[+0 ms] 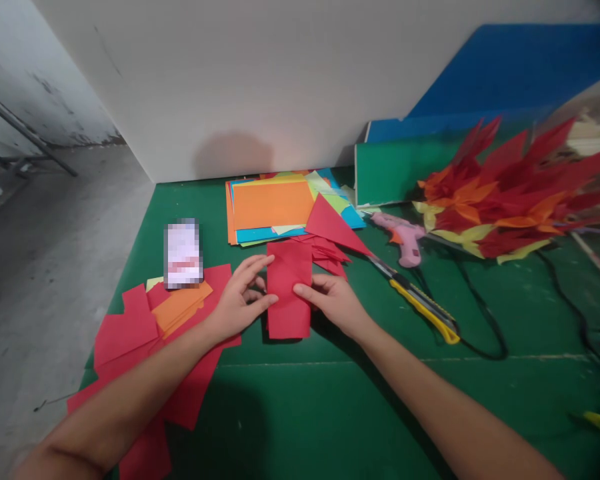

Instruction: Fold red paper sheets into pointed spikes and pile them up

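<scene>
A folded red paper rectangle (289,313) is held upright in front of me, over the green table. The thumb and fingertips of my left hand (243,293) close on its left edge. On the right edge, my right hand (337,300) pinches it, thumb on the front and fingers behind. Just behind lie several cut red paper pieces (330,250) and a red paper triangle (333,223). A yellow utility knife (423,310) rests to the right of my right hand, its blade end by the triangle.
Stacked coloured sheets (273,207) lie at the back. Red paper scraps (125,340), orange pieces (180,310) and a phone (183,253) are on the left. A pink glue gun (403,235), its cord and a red-orange paper flame bundle (510,193) occupy the right of the green table (300,413).
</scene>
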Demonstrator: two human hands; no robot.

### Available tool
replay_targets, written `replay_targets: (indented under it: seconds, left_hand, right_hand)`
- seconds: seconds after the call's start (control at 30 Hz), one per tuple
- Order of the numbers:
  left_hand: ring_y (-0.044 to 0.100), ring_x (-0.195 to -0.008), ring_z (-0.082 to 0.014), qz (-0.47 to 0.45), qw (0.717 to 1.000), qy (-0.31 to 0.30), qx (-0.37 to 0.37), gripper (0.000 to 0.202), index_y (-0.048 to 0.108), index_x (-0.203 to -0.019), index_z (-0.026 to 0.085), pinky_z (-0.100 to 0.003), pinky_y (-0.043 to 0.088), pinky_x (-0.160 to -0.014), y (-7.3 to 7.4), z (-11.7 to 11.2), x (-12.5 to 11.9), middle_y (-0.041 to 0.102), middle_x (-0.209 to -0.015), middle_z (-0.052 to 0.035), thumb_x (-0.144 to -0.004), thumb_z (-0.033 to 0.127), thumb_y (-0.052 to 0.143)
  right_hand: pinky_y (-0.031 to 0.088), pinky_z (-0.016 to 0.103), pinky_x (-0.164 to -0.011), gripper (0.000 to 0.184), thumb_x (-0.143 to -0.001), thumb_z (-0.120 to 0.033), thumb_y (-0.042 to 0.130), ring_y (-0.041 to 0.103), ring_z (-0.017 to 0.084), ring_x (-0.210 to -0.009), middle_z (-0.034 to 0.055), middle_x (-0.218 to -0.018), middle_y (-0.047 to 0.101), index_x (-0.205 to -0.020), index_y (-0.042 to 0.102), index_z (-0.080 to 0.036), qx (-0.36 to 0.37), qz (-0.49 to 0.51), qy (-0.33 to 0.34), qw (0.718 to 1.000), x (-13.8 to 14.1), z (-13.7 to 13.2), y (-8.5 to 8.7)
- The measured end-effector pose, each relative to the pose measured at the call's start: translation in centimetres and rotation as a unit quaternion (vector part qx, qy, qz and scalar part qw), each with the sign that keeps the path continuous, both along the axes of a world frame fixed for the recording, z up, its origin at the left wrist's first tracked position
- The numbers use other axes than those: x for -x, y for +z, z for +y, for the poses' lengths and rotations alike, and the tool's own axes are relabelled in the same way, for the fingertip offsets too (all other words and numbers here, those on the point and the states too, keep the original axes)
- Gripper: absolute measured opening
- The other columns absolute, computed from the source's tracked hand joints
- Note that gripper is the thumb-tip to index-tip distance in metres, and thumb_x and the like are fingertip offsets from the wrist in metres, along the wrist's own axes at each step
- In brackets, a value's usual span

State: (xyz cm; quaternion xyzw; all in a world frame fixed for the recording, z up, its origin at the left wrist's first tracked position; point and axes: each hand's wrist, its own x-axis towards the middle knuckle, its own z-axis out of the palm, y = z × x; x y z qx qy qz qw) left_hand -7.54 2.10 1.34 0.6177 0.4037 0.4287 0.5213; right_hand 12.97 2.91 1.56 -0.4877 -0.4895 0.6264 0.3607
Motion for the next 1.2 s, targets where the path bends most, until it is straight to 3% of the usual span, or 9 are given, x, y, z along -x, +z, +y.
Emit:
replay_targets:
  seconds: [0.33,1.03,1.2]
  left_hand:
    - [0.048,-0.074,-0.0049,-0.026,0.999,-0.007,0.016,0.059,0.048,-0.131,0.039,-0.015,0.048,-0.058,0.05,0.2,0.02,0.03,-0.14,-0.006,-0.078,0.023,0.069]
    - [0.05,-0.07,-0.0042,-0.026,1.0,0.004,0.011,0.059,0.048,-0.131,0.037,-0.019,0.048,-0.061,-0.25,0.41,-0.01,0.032,-0.14,-0.0074,-0.077,0.027,0.07]
    - [0.049,-0.069,-0.0035,-0.059,0.998,-0.003,0.024,0.059,0.049,-0.13,0.036,-0.021,0.049,-0.067,-0.32,0.54,-0.04,0.033,-0.142,-0.0079,-0.076,0.028,0.072]
  right_hand:
    - [0.052,0.034,-0.072,0.03,-0.068,-0.044,0.074,0.066,0.019,-0.077,0.0044,-0.085,0.073,-0.082,0.073,-0.018,0.011,0.005,0.039,0.999,-0.08,0.01,0.54]
    - [0.046,0.028,-0.059,0.033,-0.07,-0.048,0.071,0.06,0.015,-0.064,0.0032,-0.074,0.069,-0.079,0.069,-0.016,0.006,-0.025,0.045,0.999,0.1,0.07,0.33]
    - [0.048,0.028,-0.065,0.028,-0.072,-0.045,0.071,0.062,0.015,-0.071,0.0021,-0.076,0.069,-0.074,0.066,-0.017,0.014,0.012,0.066,0.998,0.13,0.03,0.73]
